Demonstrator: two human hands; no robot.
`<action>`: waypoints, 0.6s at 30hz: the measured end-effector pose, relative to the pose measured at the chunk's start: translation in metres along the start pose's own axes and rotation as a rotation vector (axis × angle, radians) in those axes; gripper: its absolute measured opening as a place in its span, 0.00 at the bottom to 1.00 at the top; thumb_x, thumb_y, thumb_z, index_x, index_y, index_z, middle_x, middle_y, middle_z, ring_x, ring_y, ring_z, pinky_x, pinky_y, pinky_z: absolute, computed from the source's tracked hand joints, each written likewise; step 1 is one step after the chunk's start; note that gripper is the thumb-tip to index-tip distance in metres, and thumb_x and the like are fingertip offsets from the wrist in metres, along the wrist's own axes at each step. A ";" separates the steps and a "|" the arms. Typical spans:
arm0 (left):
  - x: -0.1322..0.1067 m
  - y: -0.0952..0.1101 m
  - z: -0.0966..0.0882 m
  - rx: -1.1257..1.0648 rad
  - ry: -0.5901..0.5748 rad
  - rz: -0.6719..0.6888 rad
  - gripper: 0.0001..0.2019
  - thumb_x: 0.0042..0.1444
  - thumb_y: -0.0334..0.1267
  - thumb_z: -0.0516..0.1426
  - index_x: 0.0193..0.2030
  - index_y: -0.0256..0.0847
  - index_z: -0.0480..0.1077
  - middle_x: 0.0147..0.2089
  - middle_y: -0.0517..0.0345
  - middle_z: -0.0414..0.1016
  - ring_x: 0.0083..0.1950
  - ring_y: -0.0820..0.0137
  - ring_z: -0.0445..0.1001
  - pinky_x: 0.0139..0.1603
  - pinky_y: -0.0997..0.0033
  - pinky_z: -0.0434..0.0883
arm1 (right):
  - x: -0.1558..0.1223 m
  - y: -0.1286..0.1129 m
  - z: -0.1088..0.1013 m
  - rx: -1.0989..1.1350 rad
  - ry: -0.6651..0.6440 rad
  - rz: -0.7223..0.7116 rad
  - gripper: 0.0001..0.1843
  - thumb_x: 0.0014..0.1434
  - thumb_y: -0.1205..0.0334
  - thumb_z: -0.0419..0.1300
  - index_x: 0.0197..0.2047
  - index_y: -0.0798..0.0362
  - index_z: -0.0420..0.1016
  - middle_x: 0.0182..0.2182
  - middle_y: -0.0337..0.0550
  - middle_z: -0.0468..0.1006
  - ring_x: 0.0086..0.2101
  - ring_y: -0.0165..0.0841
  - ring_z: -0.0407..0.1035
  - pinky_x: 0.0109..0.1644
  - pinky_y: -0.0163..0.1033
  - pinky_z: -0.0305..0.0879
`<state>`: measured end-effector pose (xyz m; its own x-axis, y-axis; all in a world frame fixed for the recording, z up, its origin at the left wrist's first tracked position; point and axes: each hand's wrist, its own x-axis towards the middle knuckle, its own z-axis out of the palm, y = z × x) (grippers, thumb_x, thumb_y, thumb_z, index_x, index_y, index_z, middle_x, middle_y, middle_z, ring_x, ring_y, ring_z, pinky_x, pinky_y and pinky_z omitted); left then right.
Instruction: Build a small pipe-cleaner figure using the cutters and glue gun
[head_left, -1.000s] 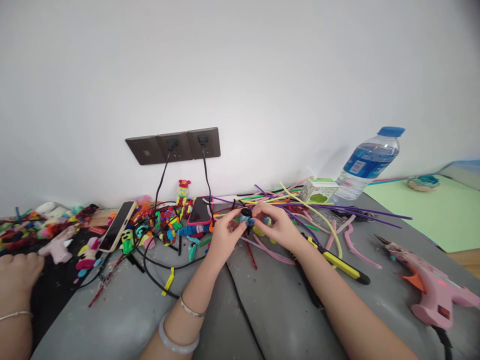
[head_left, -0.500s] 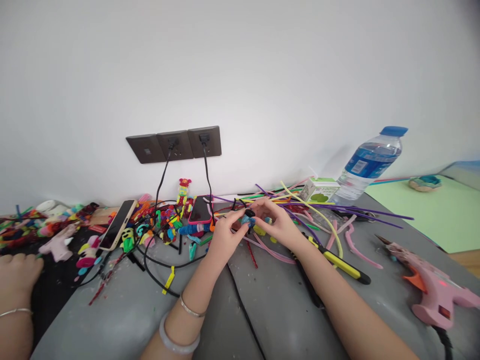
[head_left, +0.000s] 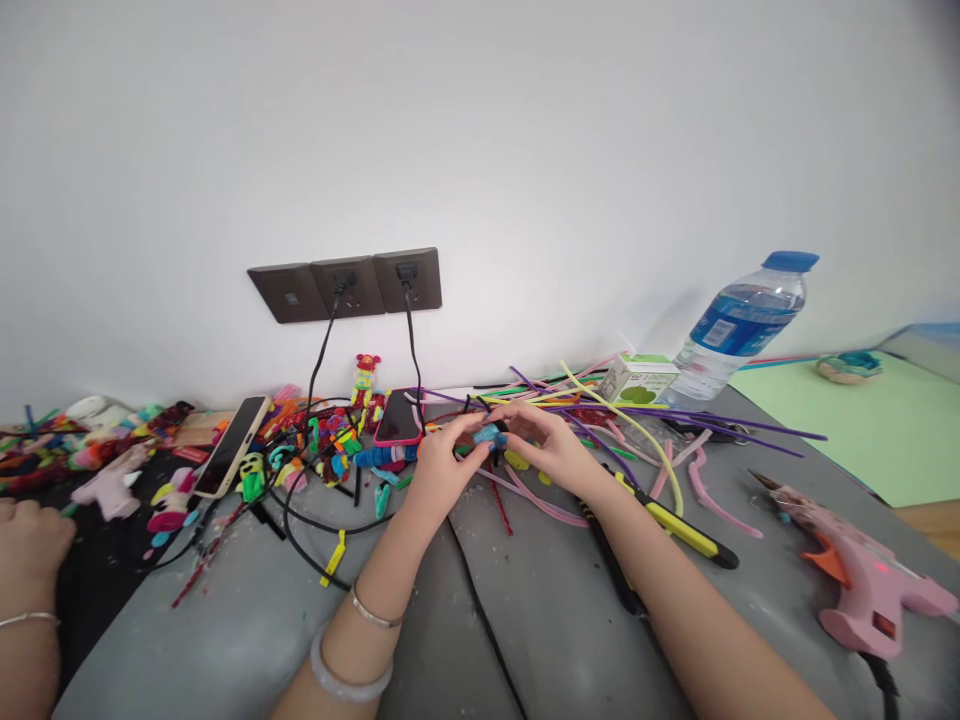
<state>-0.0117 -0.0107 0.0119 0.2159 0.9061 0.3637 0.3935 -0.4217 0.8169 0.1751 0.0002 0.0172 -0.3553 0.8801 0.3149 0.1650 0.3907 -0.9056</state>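
A small blue and black fuzzy piece [head_left: 491, 434], seemingly of pipe cleaner, is held up between my two hands above the middle of the cluttered table. My left hand [head_left: 444, 462] pinches its left side with thumb and fingers. From the other side, my right hand [head_left: 549, 448] grips it, thumb against the blue part. Fingers cover much of its shape. Just left of my left hand lies a blue fuzzy roll [head_left: 384, 456]. Pliers with yellow and black handles [head_left: 694, 533] lie partly beneath my right forearm.
A pink glue gun [head_left: 862, 580] lies at right. Loose pipe cleaners [head_left: 667, 440] spread behind my hands, near a drink carton [head_left: 639, 380] and water bottle [head_left: 739, 330]. Phones [head_left: 232, 447], cables and colourful fuzzy figures [head_left: 253, 477] crowd the left. Another person's hand [head_left: 34, 545] rests at far left.
The piece has turned between my fingers, so more of its blue side and less of the black shows. Both hands stay on it, with small finger shifts. The view has shifted slightly.
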 end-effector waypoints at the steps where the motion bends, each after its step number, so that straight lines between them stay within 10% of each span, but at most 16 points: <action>1: 0.000 -0.001 -0.001 -0.049 0.006 -0.010 0.15 0.55 0.32 0.59 0.50 0.41 0.73 0.46 0.52 0.80 0.43 0.66 0.78 0.46 0.65 0.75 | 0.000 0.000 0.000 0.002 0.009 0.018 0.14 0.60 0.53 0.59 0.47 0.48 0.74 0.44 0.47 0.78 0.37 0.37 0.73 0.43 0.45 0.73; 18: -0.001 0.001 0.007 -0.188 0.048 -0.041 0.12 0.52 0.28 0.58 0.44 0.40 0.69 0.44 0.53 0.74 0.42 0.68 0.75 0.42 0.71 0.74 | 0.001 -0.002 0.005 0.213 -0.037 0.125 0.17 0.56 0.46 0.63 0.41 0.50 0.75 0.37 0.45 0.79 0.37 0.36 0.74 0.43 0.43 0.73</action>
<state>-0.0049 -0.0122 0.0094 0.1585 0.9250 0.3454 0.2262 -0.3746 0.8992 0.1697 -0.0006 0.0177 -0.3784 0.9061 0.1894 0.0137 0.2101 -0.9776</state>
